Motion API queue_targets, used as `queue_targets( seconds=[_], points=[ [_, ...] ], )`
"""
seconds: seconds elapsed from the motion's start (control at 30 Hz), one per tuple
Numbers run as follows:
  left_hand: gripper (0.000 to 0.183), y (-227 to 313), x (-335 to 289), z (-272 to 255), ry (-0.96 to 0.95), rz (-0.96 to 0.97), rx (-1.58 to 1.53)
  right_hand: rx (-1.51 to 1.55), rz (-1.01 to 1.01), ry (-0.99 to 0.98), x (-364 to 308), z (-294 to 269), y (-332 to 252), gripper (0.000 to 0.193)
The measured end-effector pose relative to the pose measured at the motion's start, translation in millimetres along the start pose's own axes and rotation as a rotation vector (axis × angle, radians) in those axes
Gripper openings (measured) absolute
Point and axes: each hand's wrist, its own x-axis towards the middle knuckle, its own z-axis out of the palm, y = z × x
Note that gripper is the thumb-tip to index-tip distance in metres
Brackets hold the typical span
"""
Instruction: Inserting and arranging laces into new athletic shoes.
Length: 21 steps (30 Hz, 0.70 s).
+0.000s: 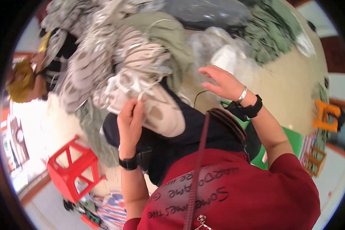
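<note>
On my dark-trousered lap lies a beige cloth piece [163,119] with rounded end and oval cut-outs, one of many similar pieces bunched together. My left hand [131,119] is closed in a pinch on a pale strap [142,94] at this piece. My right hand [222,82] is raised to the right of it, thumb and fingers apart, holding nothing. Beyond my left hand, a heap of bundled beige pieces [90,63] with loose straps spreads to the far left.
Olive cloth [176,42] lies behind the heap, with clear plastic bags [207,42] beside it. A grey plastic sack [207,13] and green cloth [270,34] are farther back. Red stool [74,168] stands left, orange stool [326,115] right. Another person [25,80] is at far left.
</note>
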Motion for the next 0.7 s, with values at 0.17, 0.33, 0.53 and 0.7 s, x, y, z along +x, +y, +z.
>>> queue_targets(
  seconds=[0.17,0.33,0.53,0.7],
  points=[
    [0.021,-6,-9,-28,0.134,0.068,-0.331,0.147,-0.465,-0.139,77,40,-75,0.033],
    [0.022,-21,-26,-42,0.182,0.072,-0.511,0.202,-0.599,-0.248,89,62,-108,0.026],
    [0.019,-16,-43,-42,0.229,0.067,-0.583,0.196,-0.346,-0.373,75,85,-130,0.031],
    [0.024,-9,-39,-30,0.27,0.371,-0.233,0.2,-0.325,-0.335,77,105,-131,0.023]
  ],
)
